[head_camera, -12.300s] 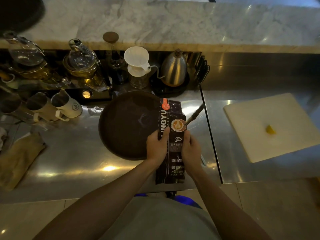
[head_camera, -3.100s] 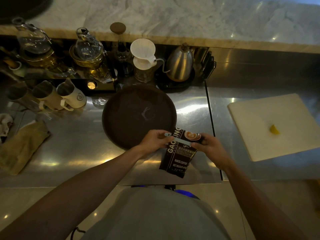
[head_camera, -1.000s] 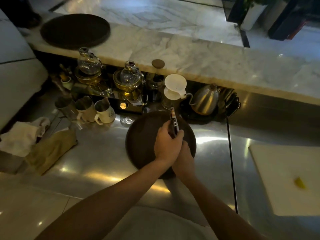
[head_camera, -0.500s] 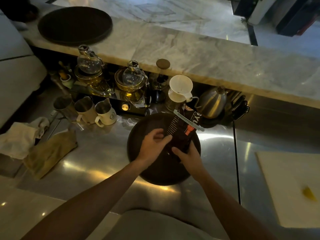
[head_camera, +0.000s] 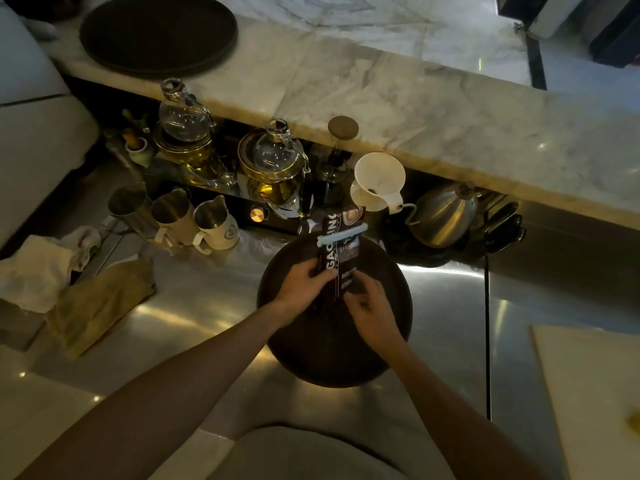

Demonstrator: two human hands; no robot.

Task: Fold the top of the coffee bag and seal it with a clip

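Note:
The dark coffee bag (head_camera: 338, 252) stands upright on the round dark tray (head_camera: 384, 327) in the middle of the steel counter. A pale blue clip (head_camera: 341, 234) runs across the bag just below its folded top. My left hand (head_camera: 303, 284) grips the bag's lower left side. My right hand (head_camera: 369, 306) holds the bag's lower right edge with its fingertips. The bottom of the bag is hidden behind my hands.
Behind the tray stand a white dripper (head_camera: 379, 183), a steel kettle (head_camera: 441, 216), glass teapots (head_camera: 275, 161) and several jugs (head_camera: 216, 225). Cloths (head_camera: 100, 299) lie at the left. A white cutting board (head_camera: 592, 393) sits at the right. A second dark tray (head_camera: 157, 32) rests on the marble ledge.
The bag has been turned from tilted to upright and facing me on the tray, with the clip now level. Both hands have slid down to its lower part.

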